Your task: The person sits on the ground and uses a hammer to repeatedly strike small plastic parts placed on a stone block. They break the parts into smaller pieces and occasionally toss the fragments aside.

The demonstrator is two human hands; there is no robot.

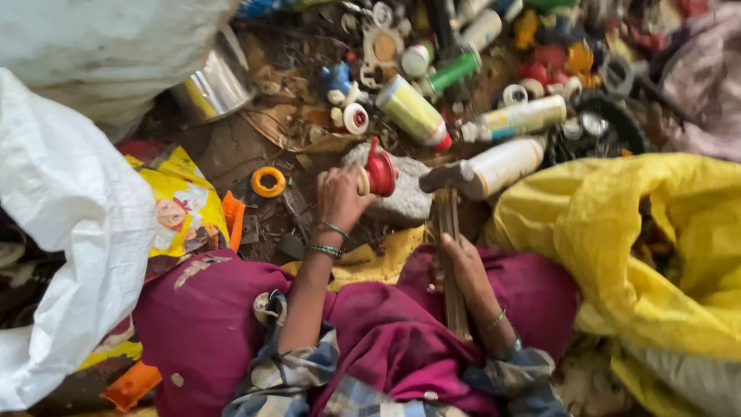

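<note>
- A small red plastic piece with a cream-coloured end (pixel 377 174) is pinched in the left hand (pixel 340 197), the fingers closed round it, and is held down on a grey stone block (pixel 401 197) lying just ahead of that hand.
- A hammer (pixel 449 232) is gripped by its wooden handle in the right hand (pixel 463 266), which is wrapped shut round it; the dark metal head is seen just right of the red piece, level with it and not touching it.
- The red piece appears whole and unbroken, so the work on it is judged not yet done.
- Beyond both hands a large heap of unsorted plastic scrap (pixel 478 69) is spread out: spray bottles, caps, rings and tubes in white, green, red and yellow. Much is judged to be left.
- An orange ring (pixel 268 181) is lying alone to the left of the left hand, near a yellow printed wrapper (pixel 181 205).
- A yellow sack (pixel 641 239) is open to the right of the right hand, and a white sack (pixel 69 224) stands far left; what has been put in either cannot be told.
</note>
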